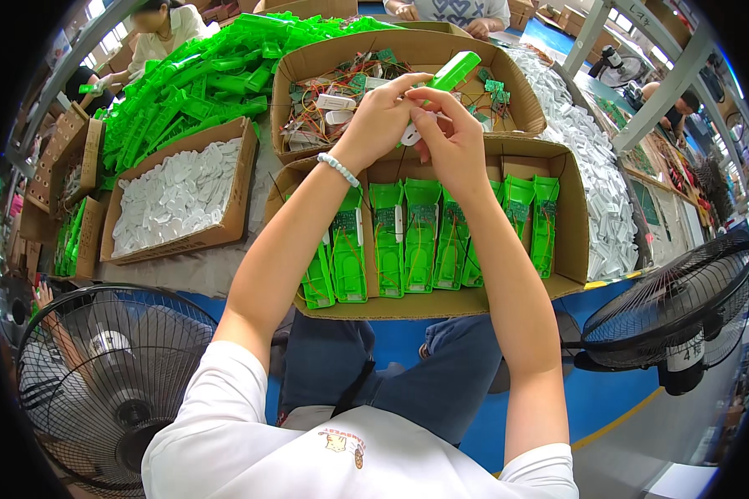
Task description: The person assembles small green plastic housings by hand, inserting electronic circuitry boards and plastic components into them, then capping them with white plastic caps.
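Above the far carton, my two hands meet around a green plastic housing [455, 71], whose far end points up and to the right. My left hand [381, 118] is closed on its near part, a bead bracelet on the wrist. My right hand [451, 137] is also closed on it, fingers bent over its near end. A small white plastic piece [409, 135] shows beneath the fingers; whether it is joined to the housing is hidden. Below my forearms, a near carton [570, 187] holds a row of green housings [420, 237] with circuit boards and thin wires.
The far carton [285, 91] holds wired circuit boards and white parts. Green housings [200, 87] are heaped at the left, behind a carton of white pieces [175, 200]. More white parts [587, 166] lie right. Fans [129, 407] [670, 299] flank me; co-workers sit across the table.
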`<state>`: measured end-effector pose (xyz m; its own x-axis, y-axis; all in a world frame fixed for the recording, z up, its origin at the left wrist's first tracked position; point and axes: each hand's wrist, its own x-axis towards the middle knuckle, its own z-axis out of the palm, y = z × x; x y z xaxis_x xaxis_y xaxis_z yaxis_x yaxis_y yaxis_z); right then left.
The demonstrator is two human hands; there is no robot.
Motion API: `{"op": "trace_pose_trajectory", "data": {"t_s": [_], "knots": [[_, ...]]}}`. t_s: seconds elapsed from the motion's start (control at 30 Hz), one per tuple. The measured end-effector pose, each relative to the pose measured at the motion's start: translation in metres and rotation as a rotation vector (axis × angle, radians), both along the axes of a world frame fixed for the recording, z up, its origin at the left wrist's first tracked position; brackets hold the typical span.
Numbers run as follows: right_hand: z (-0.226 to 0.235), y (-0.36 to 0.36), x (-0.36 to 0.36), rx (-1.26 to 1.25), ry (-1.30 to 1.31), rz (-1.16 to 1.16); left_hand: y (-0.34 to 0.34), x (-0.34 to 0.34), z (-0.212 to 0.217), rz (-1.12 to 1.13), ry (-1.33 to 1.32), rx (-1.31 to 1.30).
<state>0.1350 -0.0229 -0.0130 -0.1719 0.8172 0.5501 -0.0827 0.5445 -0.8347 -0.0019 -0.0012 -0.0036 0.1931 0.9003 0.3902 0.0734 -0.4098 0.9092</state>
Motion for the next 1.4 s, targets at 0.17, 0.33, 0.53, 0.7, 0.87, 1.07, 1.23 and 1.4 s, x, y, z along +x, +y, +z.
{"op": "trace_pose_trajectory", "data": {"t_s": [0.17, 0.33, 0.53, 0.7, 0.87, 1.07, 1.23, 1.4], "knots": [[0.0001, 0.0003, 0.0001, -0.007, -0.007, 0.003, 0.0025, -0.0013, -0.0012, 0.007, 0.022, 0.010], [0.0005, 0.0003, 0.0004, -0.004, -0.010, 0.000, -0.0001, -0.0004, 0.0015, 0.000, 0.011, -0.008], [0.0029, -0.0012, 0.0003, -0.006, -0.020, -0.009, -0.0004, -0.0002, 0.0018, 0.007, 0.014, -0.005], [0.0016, -0.0006, -0.0002, 0.007, -0.027, -0.015, 0.0033, -0.0022, -0.0014, 0.017, 0.043, 0.006], [0.0043, -0.0028, -0.0006, 0.004, -0.037, -0.031, 0.0012, -0.0006, -0.0006, 0.000, 0.003, 0.000], [0.0032, -0.0019, 0.0001, 0.050, -0.051, -0.042, 0.0039, -0.0023, -0.0031, -0.013, 0.025, 0.018], [0.0013, 0.0011, 0.0012, 0.072, -0.097, -0.075, 0.0071, -0.0036, -0.0050, -0.016, 0.073, 0.054], [0.0019, 0.0010, 0.0006, 0.099, -0.113, -0.104, 0.0071, -0.0031, -0.0054, -0.024, 0.041, 0.031]]}}
